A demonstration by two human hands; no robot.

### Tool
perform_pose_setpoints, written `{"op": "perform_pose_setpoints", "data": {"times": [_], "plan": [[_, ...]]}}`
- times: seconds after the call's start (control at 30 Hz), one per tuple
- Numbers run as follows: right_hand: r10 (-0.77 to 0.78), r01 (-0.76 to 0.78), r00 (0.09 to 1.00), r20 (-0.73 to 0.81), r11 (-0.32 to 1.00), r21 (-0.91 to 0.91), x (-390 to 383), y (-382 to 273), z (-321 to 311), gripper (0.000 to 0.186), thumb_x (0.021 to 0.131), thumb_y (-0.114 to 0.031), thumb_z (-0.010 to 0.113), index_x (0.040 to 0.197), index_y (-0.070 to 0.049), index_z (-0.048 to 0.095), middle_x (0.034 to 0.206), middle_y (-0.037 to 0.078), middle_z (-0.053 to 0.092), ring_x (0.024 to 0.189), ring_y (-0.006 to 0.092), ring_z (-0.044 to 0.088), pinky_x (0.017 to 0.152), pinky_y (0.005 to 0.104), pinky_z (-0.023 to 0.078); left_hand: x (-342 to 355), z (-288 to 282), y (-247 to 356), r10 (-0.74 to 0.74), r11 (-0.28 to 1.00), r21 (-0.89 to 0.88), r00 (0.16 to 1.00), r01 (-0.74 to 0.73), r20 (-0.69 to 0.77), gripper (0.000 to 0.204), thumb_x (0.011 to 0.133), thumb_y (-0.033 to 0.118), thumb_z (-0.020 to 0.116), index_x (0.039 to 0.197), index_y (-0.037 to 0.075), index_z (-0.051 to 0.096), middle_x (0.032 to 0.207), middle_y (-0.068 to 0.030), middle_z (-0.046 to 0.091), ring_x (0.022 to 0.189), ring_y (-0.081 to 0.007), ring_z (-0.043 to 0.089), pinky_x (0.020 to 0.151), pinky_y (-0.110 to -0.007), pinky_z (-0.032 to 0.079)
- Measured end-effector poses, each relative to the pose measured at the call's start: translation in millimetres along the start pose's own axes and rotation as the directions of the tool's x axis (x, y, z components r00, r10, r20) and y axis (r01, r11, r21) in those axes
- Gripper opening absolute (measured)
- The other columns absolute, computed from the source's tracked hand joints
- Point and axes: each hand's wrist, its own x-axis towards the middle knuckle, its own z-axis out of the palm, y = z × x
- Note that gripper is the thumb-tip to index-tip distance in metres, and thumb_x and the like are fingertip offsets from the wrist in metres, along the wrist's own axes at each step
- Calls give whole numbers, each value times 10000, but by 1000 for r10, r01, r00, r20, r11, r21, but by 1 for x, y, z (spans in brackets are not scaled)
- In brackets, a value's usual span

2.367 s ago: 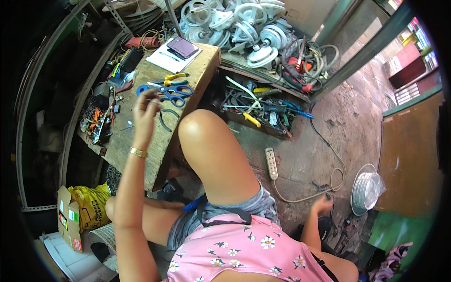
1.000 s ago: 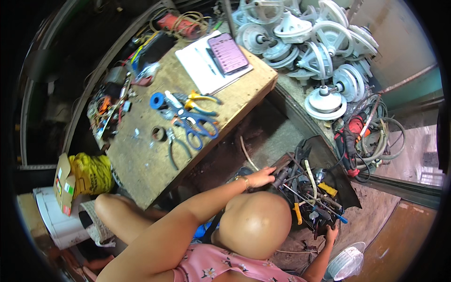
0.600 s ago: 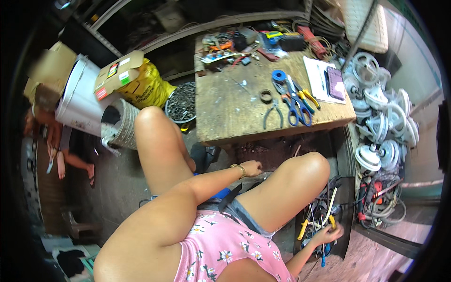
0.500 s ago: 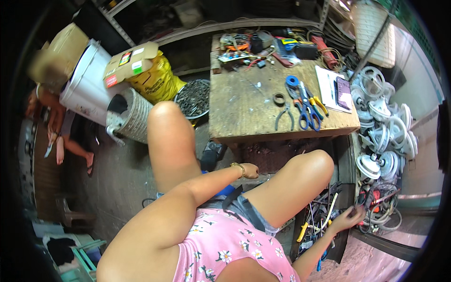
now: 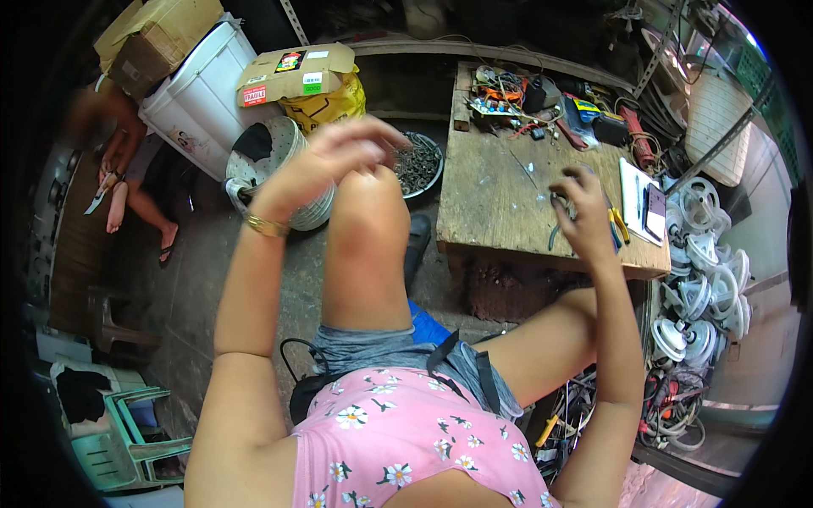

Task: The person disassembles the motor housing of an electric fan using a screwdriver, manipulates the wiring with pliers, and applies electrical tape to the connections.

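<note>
My left hand [image 5: 343,157] is raised above my left knee, blurred by motion. Its fingers stretch to the right, apart from the thumb, and nothing shows in them. Over the right part of the wooden table [image 5: 491,199], the fingers of my right hand [image 5: 583,210] curl round something small and dark that I cannot make out. The hand and forearm hide most of the tools there. Yellow-handled pliers [image 5: 621,227] show just right of the wrist. Beyond them lie a white notepad [image 5: 629,190] and a phone [image 5: 655,212].
Wires and electronic parts [image 5: 508,89] crowd the table's back edge. White plastic pulley-like wheels [image 5: 701,254] are piled at the right. A basin of dark metal bits [image 5: 423,165] and a perforated bucket [image 5: 315,207] stand left of the table. Another person [image 5: 127,152] sits at far left, holding a knife [image 5: 97,195].
My left hand has risen from between my knees to above the left knee. My right hand has left the tool box at lower right for the table. The view has shifted left.
</note>
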Motion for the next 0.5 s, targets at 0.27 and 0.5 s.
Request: {"op": "perform_pose_setpoints", "data": {"times": [0.27, 0.5], "plan": [[185, -175, 975, 122, 980, -91, 34, 32, 159, 257, 804, -110, 674, 1051, -81, 606, 1160, 161, 522, 1044, 364, 502, 859, 446, 438, 5, -64, -279, -598, 789, -98, 722, 606, -349, 196, 908, 252, 569, 907, 71, 646, 714, 4, 591, 637, -89, 512, 558, -256, 413], [233, -208, 962, 144, 963, -169, 37, 17, 227, 261, 822, -187, 660, 1048, -73, 595, 1180, 160, 517, 1065, 371, 472, 907, 481, 377, -25, 17, -521, -811, 407, 387, 523, 827, -263, 832, 727, 438, 789, 1385, 31, 484, 1341, -213, 515, 1271, -374, 496, 1040, -436, 436]]}}
